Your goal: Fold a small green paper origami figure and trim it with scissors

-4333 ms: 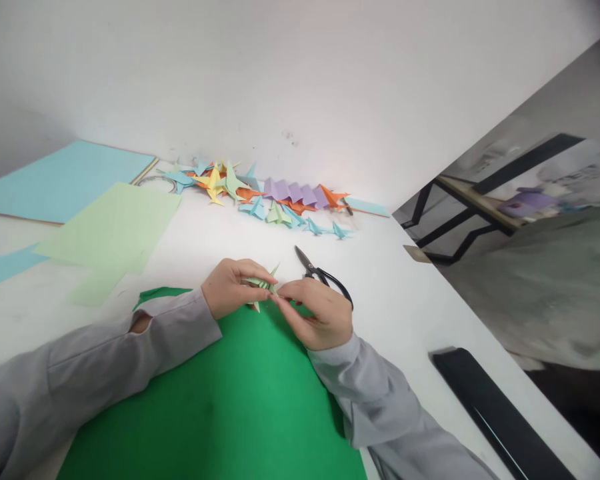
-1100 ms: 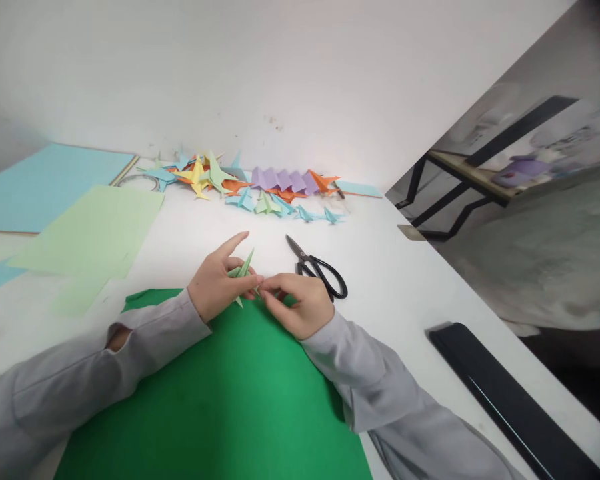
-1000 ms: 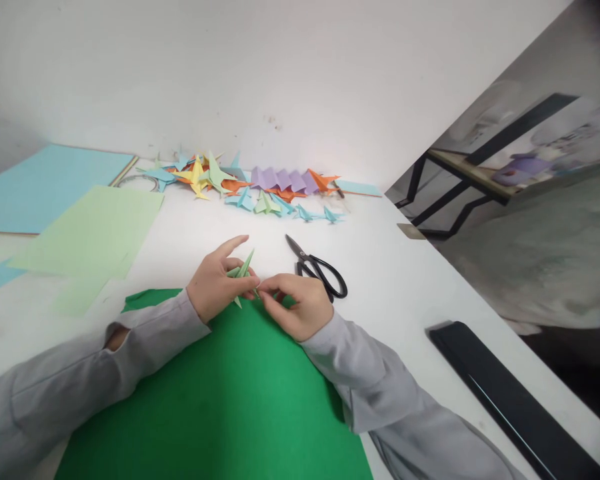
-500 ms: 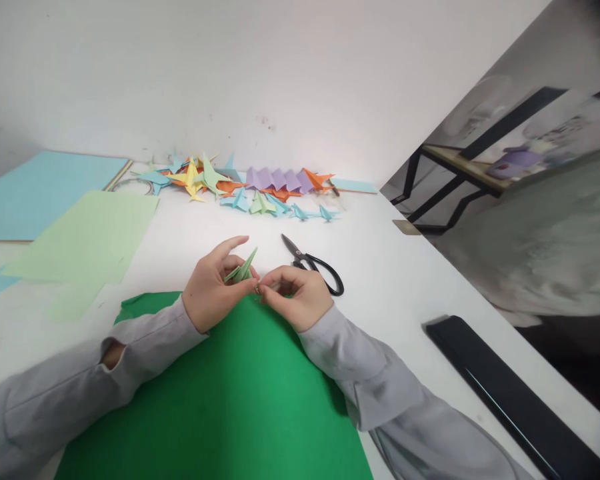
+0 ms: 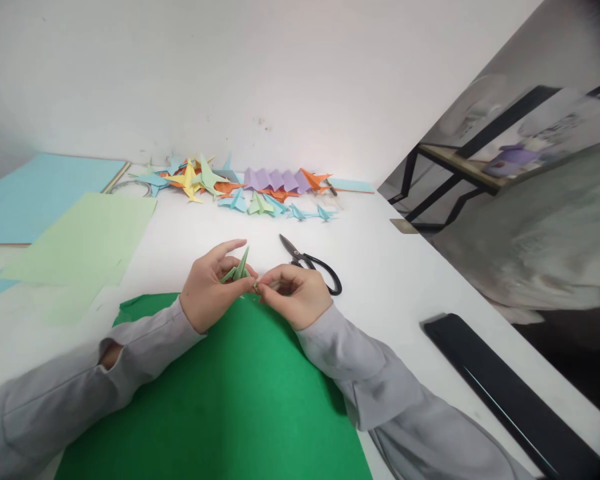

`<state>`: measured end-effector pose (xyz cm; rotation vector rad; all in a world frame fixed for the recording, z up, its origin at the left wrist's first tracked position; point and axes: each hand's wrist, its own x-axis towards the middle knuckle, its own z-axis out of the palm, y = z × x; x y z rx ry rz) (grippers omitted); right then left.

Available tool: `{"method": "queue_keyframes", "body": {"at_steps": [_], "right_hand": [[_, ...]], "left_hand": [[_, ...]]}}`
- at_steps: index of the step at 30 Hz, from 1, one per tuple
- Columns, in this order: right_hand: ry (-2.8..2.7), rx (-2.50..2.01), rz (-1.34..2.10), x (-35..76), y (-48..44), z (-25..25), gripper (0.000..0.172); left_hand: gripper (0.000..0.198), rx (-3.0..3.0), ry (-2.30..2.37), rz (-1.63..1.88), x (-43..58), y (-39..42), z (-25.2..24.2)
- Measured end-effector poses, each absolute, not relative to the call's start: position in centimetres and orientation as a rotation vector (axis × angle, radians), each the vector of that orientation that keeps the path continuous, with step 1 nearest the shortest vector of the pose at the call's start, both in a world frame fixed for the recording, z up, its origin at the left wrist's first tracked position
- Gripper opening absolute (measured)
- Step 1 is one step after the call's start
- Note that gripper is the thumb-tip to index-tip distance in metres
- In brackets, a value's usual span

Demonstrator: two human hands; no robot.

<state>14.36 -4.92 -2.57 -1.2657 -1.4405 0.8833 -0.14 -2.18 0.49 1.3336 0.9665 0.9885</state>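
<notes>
Over the front of the white table, my left hand (image 5: 210, 283) pinches a small light-green origami crane (image 5: 241, 270), its folded points rising between thumb and fingers. My right hand (image 5: 297, 293) is closed just to the right, thumb and forefinger pinched close to my left thumb tip. Whatever those right fingertips hold is too small to make out. Under both wrists spreads a green sheet (image 5: 215, 400). Black-handled scissors (image 5: 303, 257) lie just beyond my right hand.
A row of colourful origami cranes (image 5: 210, 179) and a purple pleated paper (image 5: 275, 180) lie along the wall. Light-green paper (image 5: 90, 233) and blue paper (image 5: 45, 193) are at left. A long black object (image 5: 500, 387) lies at right, near the table edge.
The green crane has tilted slightly leftward and more upright in my left fingers. Both hands keep their pinch, and the whole view has shifted slightly.
</notes>
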Motion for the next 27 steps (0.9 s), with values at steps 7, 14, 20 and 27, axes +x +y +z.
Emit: {"method": "queue_keyframes", "body": {"at_steps": [7, 14, 20, 27], "right_hand": [[-1.468, -1.225, 0.866, 14.4, -4.9, -2.6, 0.008], [-1.718, -1.184, 0.608, 14.4, -5.3, -1.6, 0.007], [-1.857, -1.126, 0.457, 14.6, -5.3, -1.6, 0.011], [-2.005, -1.079, 0.224, 15.1, -5.1, -1.7, 0.013]], "left_hand": [[0.061, 1.308, 0.969, 0.977, -0.2, -2.1, 0.3], [0.06, 1.307, 0.979, 0.966, -0.2, -2.0, 0.3], [0.055, 1.303, 0.973, 0.995, 0.0, -2.0, 0.2], [0.047, 1.217, 1.036, 0.889, -0.1, -1.9, 0.2]]}}
